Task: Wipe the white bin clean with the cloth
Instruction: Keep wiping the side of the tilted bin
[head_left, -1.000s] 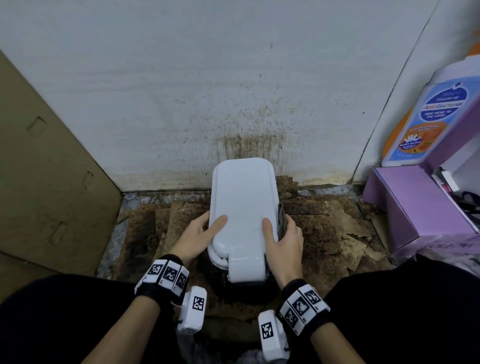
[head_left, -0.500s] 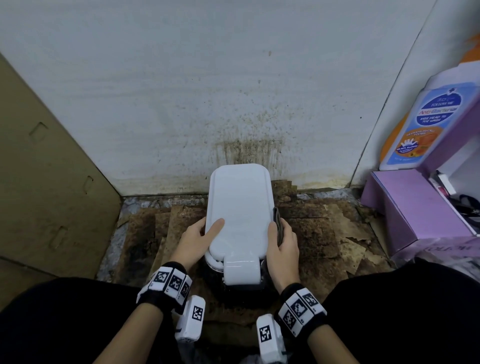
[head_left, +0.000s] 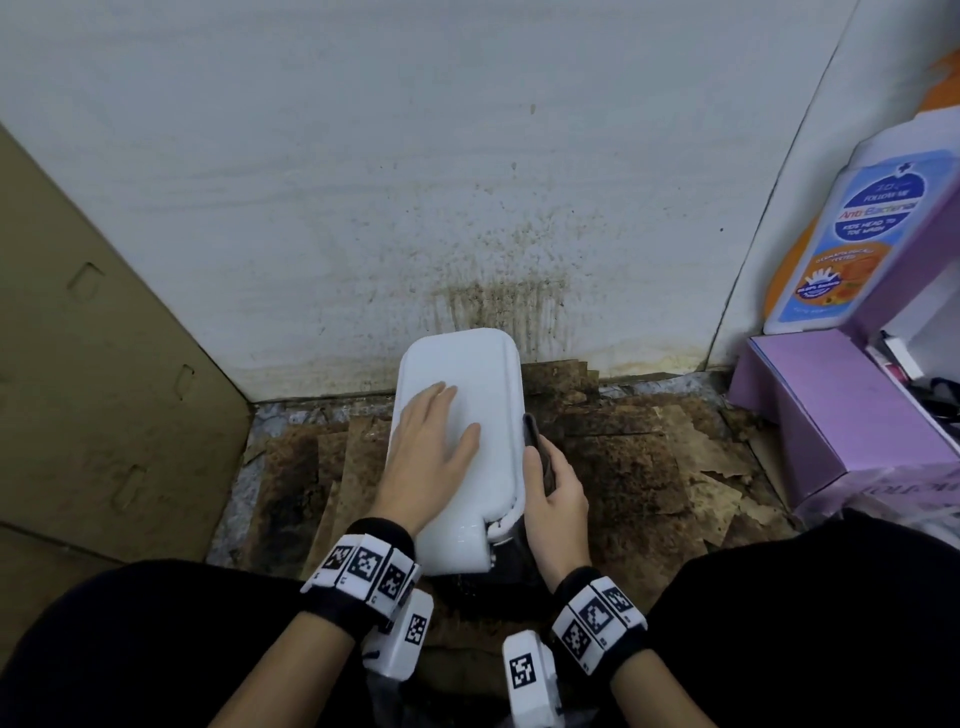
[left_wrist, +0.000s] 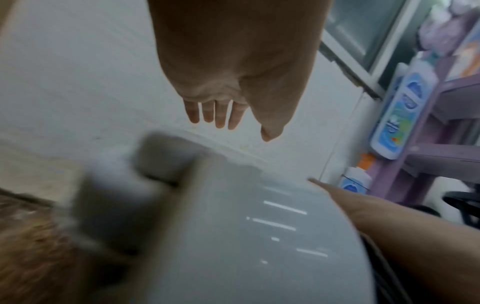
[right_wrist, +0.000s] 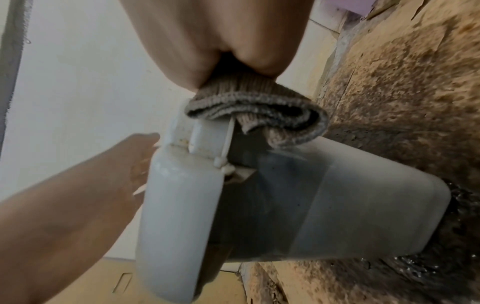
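Note:
The white bin (head_left: 480, 374) stands on stained cardboard against the wall, its lid closed and its dark lower body (right_wrist: 324, 205) visible from the side. My left hand (head_left: 434, 436) lies flat on the lid with straight fingers (left_wrist: 218, 115). My right hand (head_left: 553, 491) grips a folded grey cloth (head_left: 537, 447) and presses it against the bin's right side just under the lid rim. In the right wrist view the cloth (right_wrist: 259, 107) bunches out of the fist against the lid hinge (right_wrist: 207, 142).
A tall cardboard sheet (head_left: 104, 364) leans at the left. A purple shelf box (head_left: 831, 426) with a blue-labelled bottle (head_left: 852, 234) stands at the right. The wall (head_left: 467, 156) behind the bin is spattered brown. My dark-clothed knees flank the bin.
My left hand has moved from the bin's left edge up onto the lid, now lying flat. The right hand with the cloth stays at the right side. The view has shifted slightly.

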